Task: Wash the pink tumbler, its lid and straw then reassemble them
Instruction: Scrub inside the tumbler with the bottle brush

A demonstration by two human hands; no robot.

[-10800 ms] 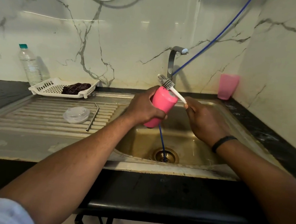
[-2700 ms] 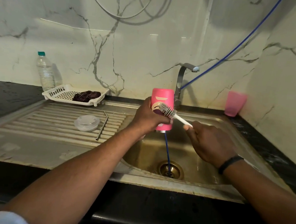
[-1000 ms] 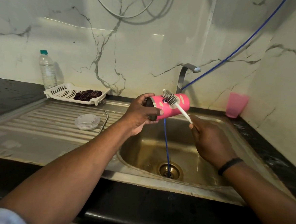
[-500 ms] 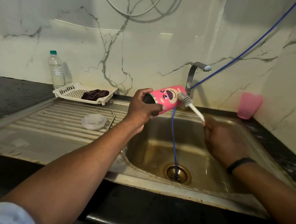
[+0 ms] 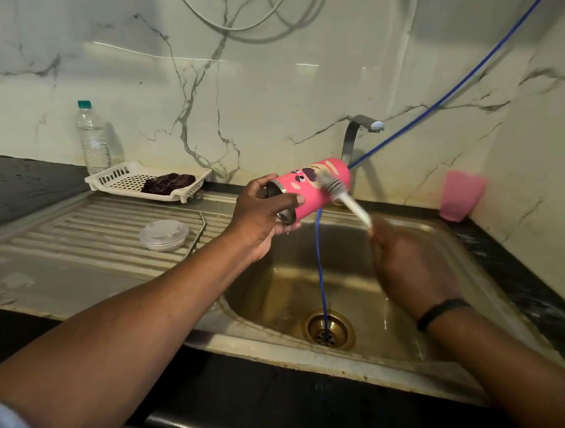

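My left hand [image 5: 263, 216] grips the pink tumbler [image 5: 309, 190] by its open metal rim, holding it on its side above the sink basin [image 5: 285, 291], base pointing up and to the right. My right hand [image 5: 408, 266] holds the white handle of a bottle brush [image 5: 337, 192], whose bristles lie against the tumbler's printed side near the base. The brush and right hand are blurred. The clear lid [image 5: 164, 235] lies on the ribbed drainboard [image 5: 72, 232], and the metal straw [image 5: 197, 233] lies just right of it.
A tap [image 5: 357, 135] stands behind the basin; a blue hose [image 5: 321, 266] runs from upper right down into the drain [image 5: 328, 329]. A water bottle [image 5: 92, 137] and white basket [image 5: 146, 181] with a dark scrubber sit back left. A pink cup [image 5: 461, 196] is at back right.
The tumbler went from upright to lying on its side, rim toward me. The brush has slid along its outside toward the base and is in motion now.
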